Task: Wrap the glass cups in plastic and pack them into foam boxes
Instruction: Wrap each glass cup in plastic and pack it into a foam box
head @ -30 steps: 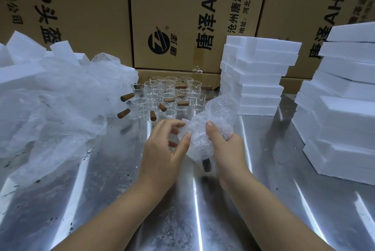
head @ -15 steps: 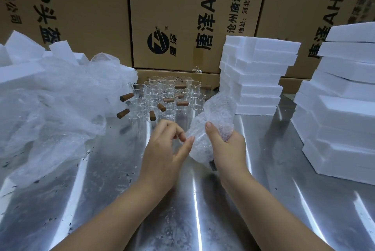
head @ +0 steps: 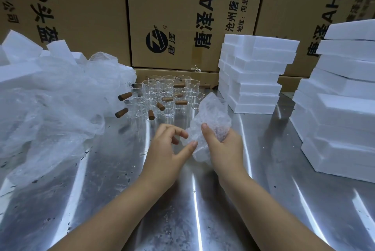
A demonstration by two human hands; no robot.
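Note:
My right hand (head: 225, 147) grips a glass cup bundled in bubble wrap (head: 213, 112), held a little above the steel table (head: 263, 179). The cup inside is hidden by the wrap. My left hand (head: 166, 153) is beside it, thumb and curled index finger pinching the wrap's loose lower-left edge. Several bare glass cups (head: 162, 96) with brown wooden handles stand in a cluster behind my hands. White foam boxes are stacked at the back (head: 255, 76) and at the right (head: 341, 112).
A big heap of clear plastic wrap (head: 50, 98) covers the left of the table, with foam pieces (head: 18, 47) behind it. Printed cardboard cartons (head: 182, 7) wall off the back.
My left fingers have curled in from a spread pose onto the wrap's edge. The bundle has turned in my right hand, and the dark handle end below it is no longer seen.

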